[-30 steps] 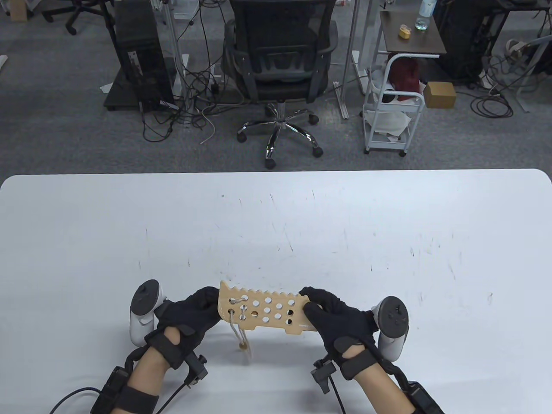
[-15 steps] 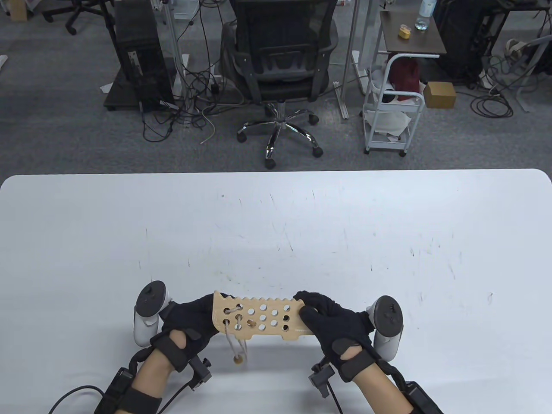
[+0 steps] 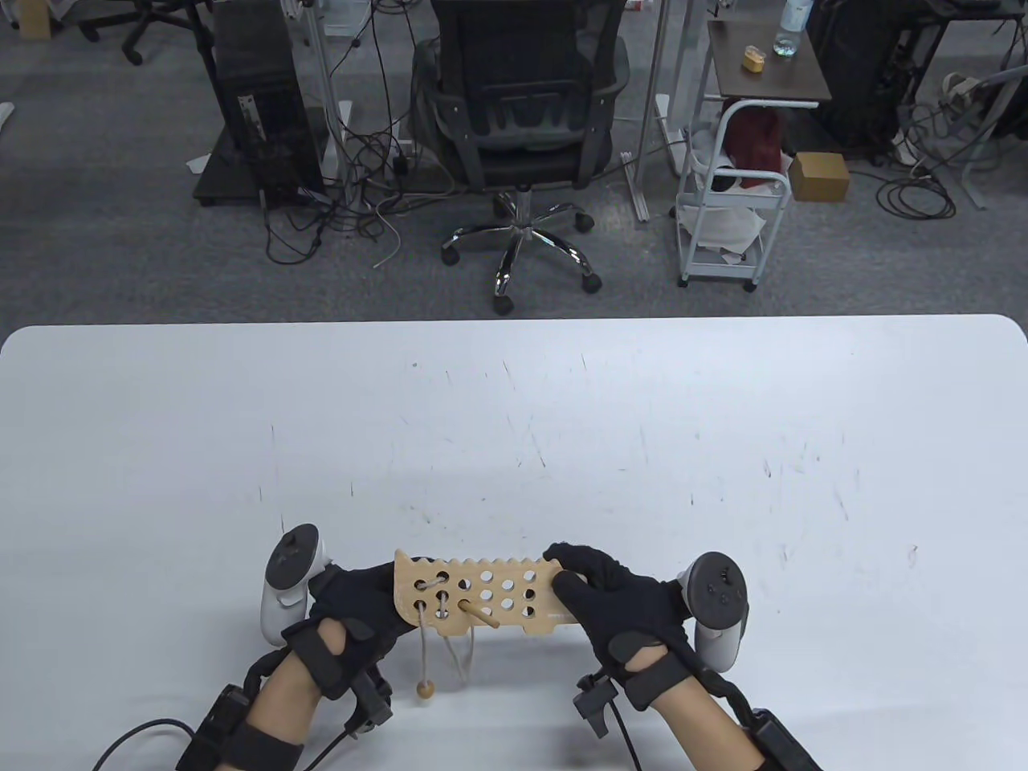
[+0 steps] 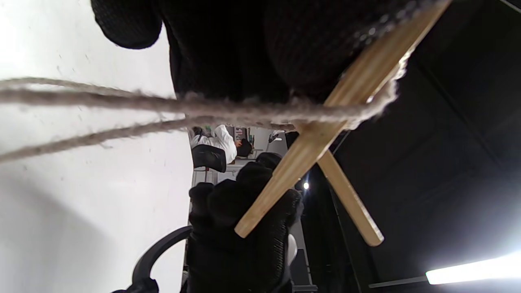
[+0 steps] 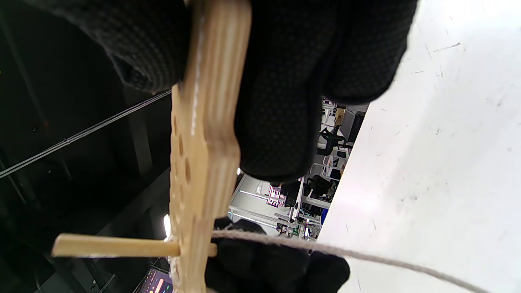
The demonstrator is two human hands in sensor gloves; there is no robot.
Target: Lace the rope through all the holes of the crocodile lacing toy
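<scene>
Crocodile lacing toy [image 3: 482, 593] gripped between both hands.

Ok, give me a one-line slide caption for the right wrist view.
Right hand grips one end of the crocodile lacing board edge-on, while the wooden needle pokes through a hole, trailing rope over the white table.

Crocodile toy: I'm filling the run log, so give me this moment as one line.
left hand: grips crocodile toy | right hand: grips other end | wooden needle: poking through hole | rope: hanging

Office: swivel chair [image 3: 526, 120], computer tower [image 3: 257, 104], cables [image 3: 353, 209].
</scene>
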